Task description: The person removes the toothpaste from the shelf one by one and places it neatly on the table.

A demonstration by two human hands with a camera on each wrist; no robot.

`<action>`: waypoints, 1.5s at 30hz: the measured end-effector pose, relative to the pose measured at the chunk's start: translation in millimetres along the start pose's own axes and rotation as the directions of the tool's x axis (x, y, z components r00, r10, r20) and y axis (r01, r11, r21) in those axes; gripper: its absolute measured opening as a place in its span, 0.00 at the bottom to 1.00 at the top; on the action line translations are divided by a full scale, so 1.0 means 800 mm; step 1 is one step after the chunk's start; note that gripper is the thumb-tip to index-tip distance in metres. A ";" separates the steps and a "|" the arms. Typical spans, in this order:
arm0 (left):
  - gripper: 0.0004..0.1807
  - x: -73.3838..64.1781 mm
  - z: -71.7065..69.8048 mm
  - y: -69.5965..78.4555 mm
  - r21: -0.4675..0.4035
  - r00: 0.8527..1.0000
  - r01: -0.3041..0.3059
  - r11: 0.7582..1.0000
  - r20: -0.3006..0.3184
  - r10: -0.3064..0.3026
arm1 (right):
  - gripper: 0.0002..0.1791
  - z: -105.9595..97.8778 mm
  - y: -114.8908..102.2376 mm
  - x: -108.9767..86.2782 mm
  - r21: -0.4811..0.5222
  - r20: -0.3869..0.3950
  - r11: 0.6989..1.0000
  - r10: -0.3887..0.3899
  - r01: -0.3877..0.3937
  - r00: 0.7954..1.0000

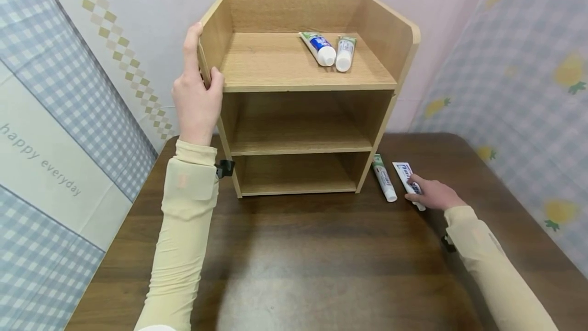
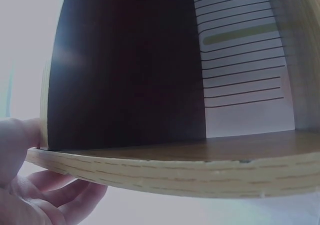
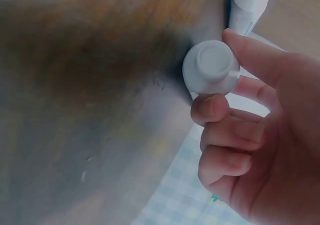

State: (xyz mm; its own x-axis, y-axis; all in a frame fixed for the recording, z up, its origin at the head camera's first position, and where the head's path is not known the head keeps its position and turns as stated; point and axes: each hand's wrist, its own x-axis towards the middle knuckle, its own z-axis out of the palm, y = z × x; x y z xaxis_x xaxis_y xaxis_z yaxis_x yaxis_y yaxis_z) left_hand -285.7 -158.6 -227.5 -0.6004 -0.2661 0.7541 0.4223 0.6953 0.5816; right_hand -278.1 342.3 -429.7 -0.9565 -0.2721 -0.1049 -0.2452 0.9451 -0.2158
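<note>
A wooden shelf unit (image 1: 298, 87) stands on the table. My left hand (image 1: 197, 91) grips the edge of its left side panel, thumb inside and fingers outside. The left wrist view shows the same hand (image 2: 35, 195) around a board edge (image 2: 200, 172). Low on the right, my right hand (image 1: 434, 194) pinches a white and blue toothpaste tube (image 1: 402, 170) lying on the table. Its white cap (image 3: 212, 65) points at the right wrist camera, with thumb and forefinger on either side. Beside it lies a green and white toothpaste tube (image 1: 385, 180), untouched.
Two more toothpaste tubes, one blue and green (image 1: 318, 47) and one white and green (image 1: 345, 55), lie on the unit's top shelf, caps forward. Below are two compartments. The dark wooden table (image 1: 312, 249) meets patterned cloth (image 1: 500, 80) at the back and sides.
</note>
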 end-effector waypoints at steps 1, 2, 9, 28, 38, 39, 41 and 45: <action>0.34 0.000 0.000 0.000 -0.001 1.000 0.000 1.000 0.001 0.000 | 0.26 -0.001 0.001 0.003 0.003 0.003 1.000 -0.003 0.003 1.000; 0.34 0.000 0.000 0.001 -0.003 1.000 0.001 1.000 0.001 -0.001 | 0.26 -0.002 0.002 0.006 0.005 0.006 1.000 -0.003 0.003 1.000; 0.35 0.001 -0.002 0.003 -0.010 1.000 0.008 1.000 -0.003 -0.008 | 0.27 -0.007 0.005 0.023 0.012 0.009 1.000 0.017 -0.017 1.000; 0.35 0.003 -0.003 0.008 0.001 1.000 -0.001 1.000 -0.003 0.001 | 0.28 -0.010 0.006 0.033 0.007 0.010 0.999 0.042 -0.042 0.999; 0.35 0.001 0.001 0.007 -0.012 1.000 0.008 1.000 0.012 -0.008 | 0.33 -0.021 0.000 0.024 -0.047 0.002 0.997 0.066 -0.065 0.998; 0.35 0.000 0.001 0.006 -0.012 1.000 0.010 1.000 0.013 -0.010 | 0.33 -0.025 -0.003 0.022 -0.053 -0.009 0.996 0.065 -0.066 0.998; 0.35 -0.001 0.001 0.005 -0.014 1.000 0.014 1.000 0.016 -0.014 | 0.32 -0.036 -0.011 0.016 -0.063 -0.037 0.996 0.063 -0.065 0.997; 0.35 -0.002 0.000 0.002 -0.006 1.000 0.009 1.000 0.009 -0.009 | 0.26 -0.069 -0.041 0.001 -0.086 -0.126 0.995 0.038 -0.049 0.991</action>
State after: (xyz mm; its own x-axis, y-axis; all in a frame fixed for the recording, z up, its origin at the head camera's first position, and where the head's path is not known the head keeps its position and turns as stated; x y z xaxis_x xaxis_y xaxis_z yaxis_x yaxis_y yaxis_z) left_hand -284.0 -156.9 -228.0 -0.6102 -0.2659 0.7462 0.4213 0.6888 0.5900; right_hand -279.5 321.3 -369.0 -0.9775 -0.2109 0.0105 -0.2105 0.9695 -0.1258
